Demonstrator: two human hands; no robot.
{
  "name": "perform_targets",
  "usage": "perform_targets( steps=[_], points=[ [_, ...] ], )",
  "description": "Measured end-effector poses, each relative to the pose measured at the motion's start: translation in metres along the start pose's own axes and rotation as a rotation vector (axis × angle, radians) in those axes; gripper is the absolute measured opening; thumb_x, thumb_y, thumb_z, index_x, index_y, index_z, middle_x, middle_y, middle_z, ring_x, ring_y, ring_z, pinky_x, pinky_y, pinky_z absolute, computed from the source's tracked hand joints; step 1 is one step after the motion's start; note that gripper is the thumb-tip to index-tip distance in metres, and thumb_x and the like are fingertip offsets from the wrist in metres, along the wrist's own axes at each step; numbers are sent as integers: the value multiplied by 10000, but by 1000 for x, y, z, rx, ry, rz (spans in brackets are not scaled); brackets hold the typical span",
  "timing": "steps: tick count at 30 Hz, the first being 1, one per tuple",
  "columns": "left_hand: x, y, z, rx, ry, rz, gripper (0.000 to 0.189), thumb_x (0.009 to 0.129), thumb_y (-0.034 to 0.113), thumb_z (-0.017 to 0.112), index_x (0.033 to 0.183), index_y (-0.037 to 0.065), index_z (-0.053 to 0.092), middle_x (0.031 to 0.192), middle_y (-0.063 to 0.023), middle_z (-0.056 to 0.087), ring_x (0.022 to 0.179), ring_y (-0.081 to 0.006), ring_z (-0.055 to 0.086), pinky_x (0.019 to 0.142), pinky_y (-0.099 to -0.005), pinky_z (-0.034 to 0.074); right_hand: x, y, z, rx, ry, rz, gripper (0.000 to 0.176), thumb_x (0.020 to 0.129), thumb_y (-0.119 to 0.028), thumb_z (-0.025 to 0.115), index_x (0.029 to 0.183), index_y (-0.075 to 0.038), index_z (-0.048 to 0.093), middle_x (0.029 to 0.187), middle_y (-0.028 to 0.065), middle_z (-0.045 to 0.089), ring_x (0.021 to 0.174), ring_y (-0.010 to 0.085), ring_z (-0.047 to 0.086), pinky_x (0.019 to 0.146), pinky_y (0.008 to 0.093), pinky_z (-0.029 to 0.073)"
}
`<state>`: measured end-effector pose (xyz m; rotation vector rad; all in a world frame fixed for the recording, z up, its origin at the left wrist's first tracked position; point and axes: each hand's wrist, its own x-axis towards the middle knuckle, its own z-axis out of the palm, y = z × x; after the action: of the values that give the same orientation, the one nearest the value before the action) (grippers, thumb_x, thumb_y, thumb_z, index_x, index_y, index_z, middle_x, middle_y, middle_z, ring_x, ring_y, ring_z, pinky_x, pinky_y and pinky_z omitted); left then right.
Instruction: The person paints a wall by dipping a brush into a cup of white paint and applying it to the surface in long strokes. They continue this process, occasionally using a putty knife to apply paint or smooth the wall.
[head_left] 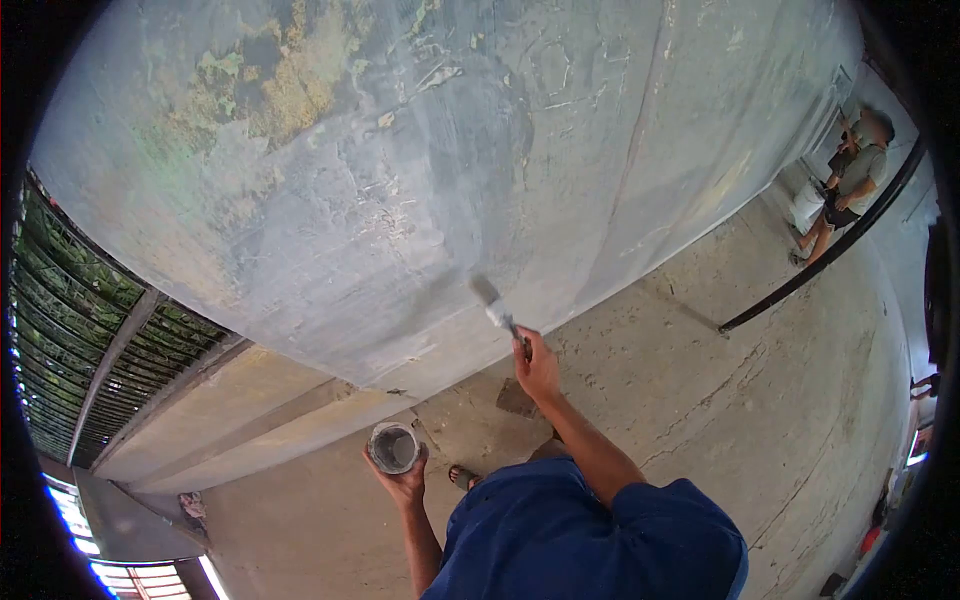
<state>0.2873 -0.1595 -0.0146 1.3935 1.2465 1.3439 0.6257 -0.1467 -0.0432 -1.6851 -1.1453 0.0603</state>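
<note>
In my right hand (538,368) is a paintbrush (494,303), gripped by its dark handle. The bristles point up and left toward the lower part of the wall (580,150), overlapping it in this view. That wall is grey-white, with peeling yellow and green patches at upper left and darker, wet-looking streaks near the middle. My left hand (402,484) is wrapped round a small round tub (393,448), held upright at waist height. Grey paint shows inside the tub, and its rim is smeared.
A dark pole (830,260) slants across the right side. People (855,180) stand far off at upper right beside a white bucket (808,204). A barred window (90,310) lies to the left. The concrete floor (700,400) is cracked, with a dark patch (517,396) near my feet.
</note>
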Motion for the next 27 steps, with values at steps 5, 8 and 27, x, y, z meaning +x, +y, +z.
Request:
perform_targets(
  steps=[5, 8, 27],
  points=[
    [-4, 0, 10, 13, -7, -50, 887, 693, 217, 953, 1393, 46, 437, 1221, -101, 621, 1122, -229, 618, 1005, -398, 495, 85, -62, -16, 366, 42, -35, 210, 1094, -206, 604, 1202, -26, 597, 704, 116, 623, 568, 273, 624, 550, 353, 486],
    [0, 12, 16, -30, -56, -17, 875, 691, 202, 953, 1386, 46, 445, 1207, -99, 623, 1120, -227, 619, 1002, -398, 497, 105, -53, 11, 384, 61, -14, 222, 1097, -242, 606, 1114, -23, 641, 687, 124, 589, 544, 249, 573, 537, 367, 444],
    [0, 22, 12, 152, 66, -16, 867, 672, 206, 965, 1366, 54, 468, 1218, -91, 608, 1134, -227, 599, 1014, -394, 482, 67, 21, 42, 419, 22, 236, 368, 1103, -367, 580, 1014, -29, 695, 641, 62, 573, 531, 172, 515, 528, 332, 411]
  ],
)
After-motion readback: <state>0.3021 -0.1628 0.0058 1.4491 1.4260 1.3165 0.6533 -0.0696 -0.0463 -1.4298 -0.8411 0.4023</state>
